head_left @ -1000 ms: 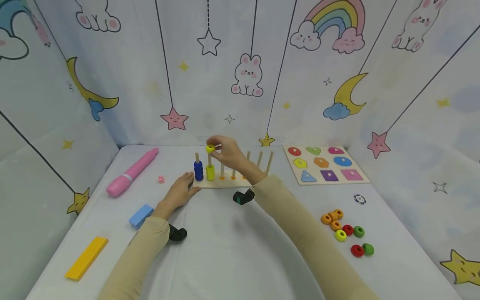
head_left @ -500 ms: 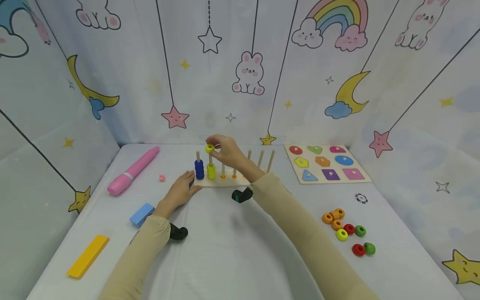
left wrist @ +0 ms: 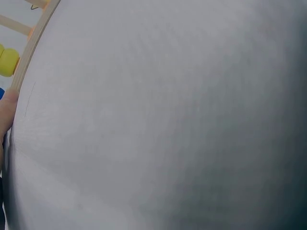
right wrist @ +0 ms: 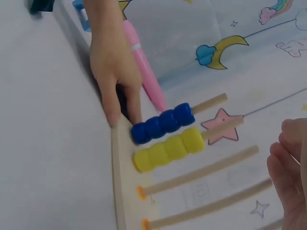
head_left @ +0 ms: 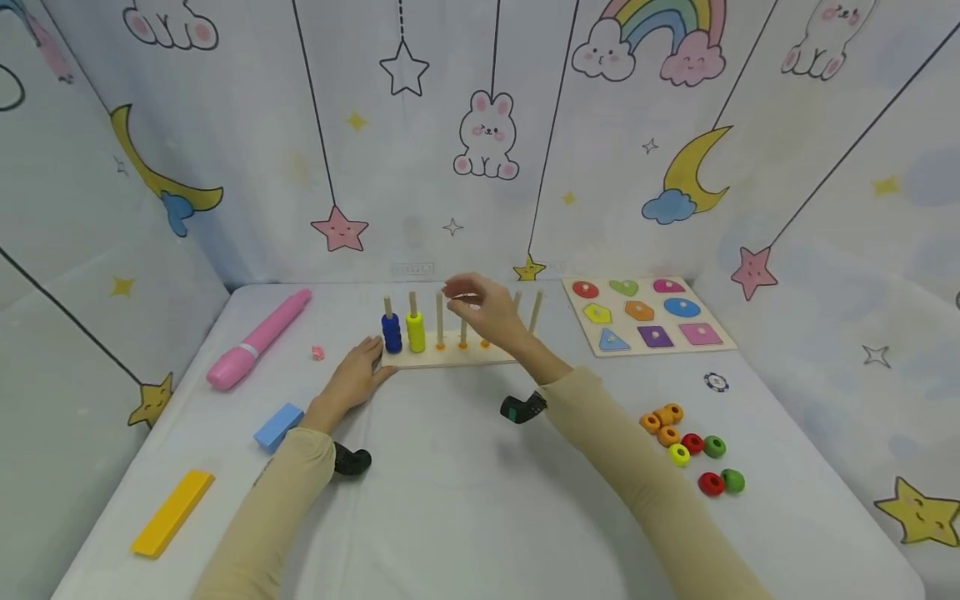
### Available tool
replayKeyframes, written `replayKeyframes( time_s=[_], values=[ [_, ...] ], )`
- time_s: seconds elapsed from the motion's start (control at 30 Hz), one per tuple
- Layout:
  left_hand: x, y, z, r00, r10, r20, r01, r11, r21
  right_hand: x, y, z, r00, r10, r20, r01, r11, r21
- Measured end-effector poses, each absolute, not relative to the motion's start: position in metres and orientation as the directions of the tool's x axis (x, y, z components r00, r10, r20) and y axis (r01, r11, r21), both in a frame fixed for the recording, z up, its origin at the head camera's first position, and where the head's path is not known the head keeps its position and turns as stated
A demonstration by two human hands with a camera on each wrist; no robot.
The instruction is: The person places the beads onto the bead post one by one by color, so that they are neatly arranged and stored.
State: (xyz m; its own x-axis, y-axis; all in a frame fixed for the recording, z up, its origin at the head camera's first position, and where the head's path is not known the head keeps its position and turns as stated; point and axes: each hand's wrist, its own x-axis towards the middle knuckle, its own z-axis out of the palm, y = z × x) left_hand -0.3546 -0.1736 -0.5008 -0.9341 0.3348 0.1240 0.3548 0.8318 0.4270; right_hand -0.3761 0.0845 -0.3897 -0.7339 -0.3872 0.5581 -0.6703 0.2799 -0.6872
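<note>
A wooden bead stacker with a row of upright pegs stands at the back middle of the table. Blue beads fill its leftmost peg partway, and yellow beads are stacked on the second. The left hand holds the stacker's left end, thumb at the front edge and fingers at the end, as the right wrist view shows. Above the bare middle pegs, the right hand hovers with loosely bent fingers and nothing between them. Only the left thumb shows in the left wrist view.
Loose orange, red, green and yellow beads lie at right, near a poker chip. Behind them is a shape puzzle board. At left are a pink pen-like toy, a blue block and a yellow block.
The yellow bead that the right hand held atop the second peg has gone down onto the yellow stack. The right hand has let go and moved right. The left hand stays put.
</note>
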Motion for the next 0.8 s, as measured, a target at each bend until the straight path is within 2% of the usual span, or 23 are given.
replayKeyframes(
  time_s=[0.13, 0.33, 0.53, 0.8],
  values=[
    [-0.355, -0.174, -0.501, -0.934, 0.333, 0.132, 0.356, 0.828, 0.432, -0.350, 0.124, -0.385, -0.780, -0.360, 0.512, -0.607, 0.235, -0.759],
    [-0.354, -0.173, -0.500, -0.931, 0.337, 0.143, 0.365, 0.825, 0.432, -0.314, 0.189, -0.390, -0.850, -0.333, 0.408, -0.513, 0.346, -0.786],
    [-0.352, -0.174, -0.499, -0.934, 0.333, 0.128, 0.356, 0.835, 0.421, -0.287, 0.252, -0.411, -0.899, -0.301, 0.319, -0.425, 0.423, -0.800],
    [-0.353, -0.173, -0.500, -0.935, 0.334, 0.119, 0.352, 0.833, 0.426, -0.259, 0.329, -0.449, -0.928, -0.268, 0.257, -0.358, 0.466, -0.809]
  ],
)
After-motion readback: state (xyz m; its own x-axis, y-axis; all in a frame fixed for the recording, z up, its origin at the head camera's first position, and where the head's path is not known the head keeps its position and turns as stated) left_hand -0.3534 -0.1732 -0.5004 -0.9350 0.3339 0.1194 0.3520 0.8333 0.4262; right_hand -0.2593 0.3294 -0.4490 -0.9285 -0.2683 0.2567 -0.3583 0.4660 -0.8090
